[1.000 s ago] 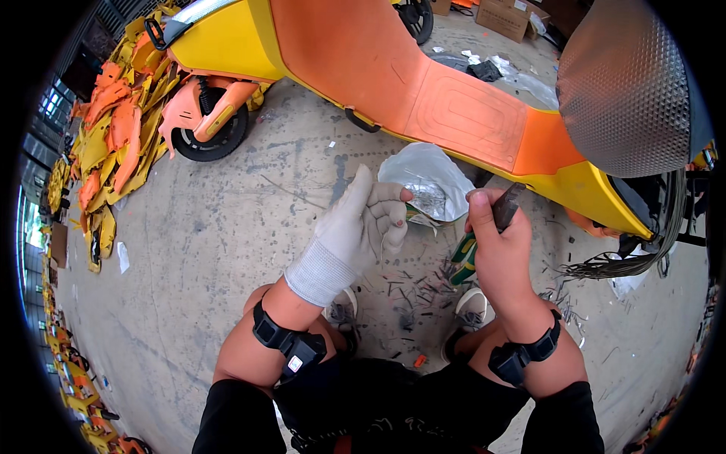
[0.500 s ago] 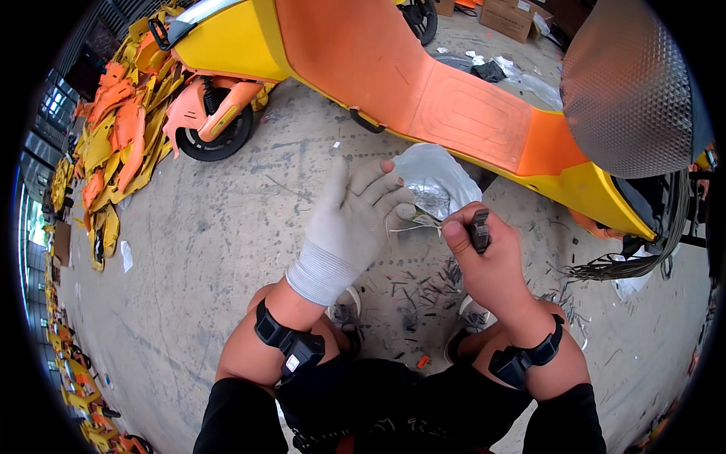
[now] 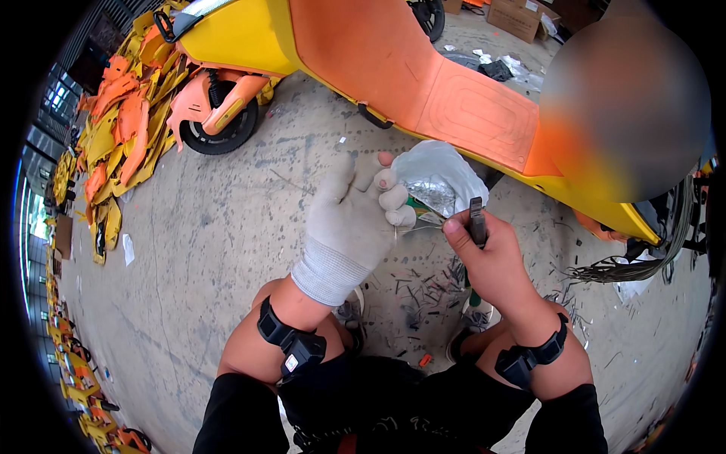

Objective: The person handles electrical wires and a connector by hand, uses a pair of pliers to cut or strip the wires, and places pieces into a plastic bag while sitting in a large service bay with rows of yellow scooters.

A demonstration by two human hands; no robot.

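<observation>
My left hand (image 3: 349, 212), in a pale knitted glove with bare fingertips, is palm up with its fingers curled in. Thin pale wires (image 3: 423, 225) stretch from those fingers across to my bare right hand (image 3: 488, 253). The thumb and forefinger of the right hand are closed at the wire ends. A dark grey, narrow blocky piece (image 3: 476, 221) sticks up out of that same hand; its kind is not clear. Just behind the hands, a whitish plastic bag (image 3: 446, 170) stands open with silvery material inside.
A yellow and orange scooter body (image 3: 476, 110) stretches across the far side. Piled yellow and orange panels (image 3: 113, 144) lie at the left. Dark clippings (image 3: 423, 295) litter the floor near my shoes. A cable bundle (image 3: 620, 268) hangs at the right, below a blurred round patch.
My left fingers have curled in further. The dark grey piece in my right hand now stands more upright. The view has shifted slightly, and a blur covers the silvery textured thing at upper right.
</observation>
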